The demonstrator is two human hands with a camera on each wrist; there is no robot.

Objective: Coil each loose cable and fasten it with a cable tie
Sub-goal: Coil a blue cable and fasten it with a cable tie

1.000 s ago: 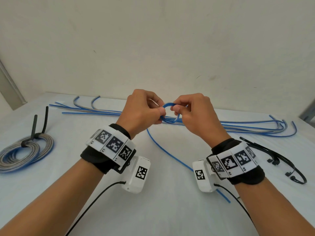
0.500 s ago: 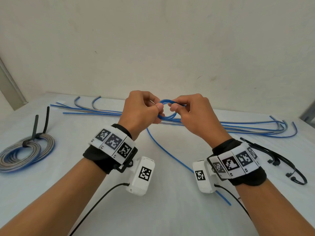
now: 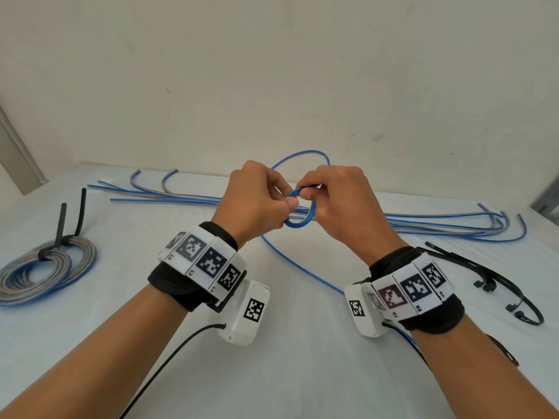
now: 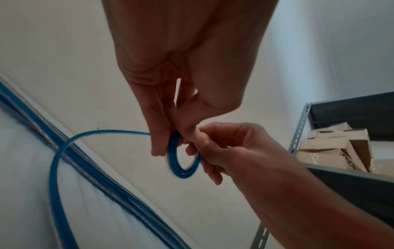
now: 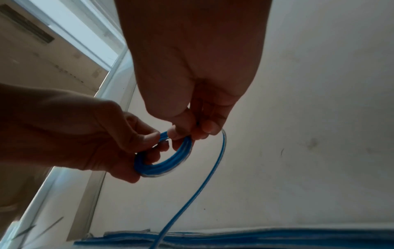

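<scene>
Fingers of both hands pinch one small blue coil (image 3: 300,213), held up above the table (image 3: 302,373) between them. The left hand (image 3: 257,201) nips the coil's left side between thumb and curled fingers; the right hand (image 3: 341,207) nips its upper right side the same way, so neither hand is spread.

From the coil a loose blue cable (image 3: 298,264) drops to the table and runs toward the right wrist, and a wide loop (image 3: 302,157) arcs up behind the hands.

The left wrist view shows the coil (image 4: 181,161) edge-on as several stacked turns, the left fingertips (image 4: 157,148) on one side and the right hand (image 4: 224,148) on the other. Only this view shows a metal shelf (image 4: 298,134) with cardboard boxes (image 4: 332,151).

The right wrist view shows the coil (image 5: 162,163) more face-on, with one strand (image 5: 200,193) falling away from the right fingers (image 5: 210,128).

Only the head view shows a tied coil (image 3: 45,273) at far left, cable ties (image 3: 490,276) at right, and spare cables (image 3: 438,225) along the wall.
</scene>
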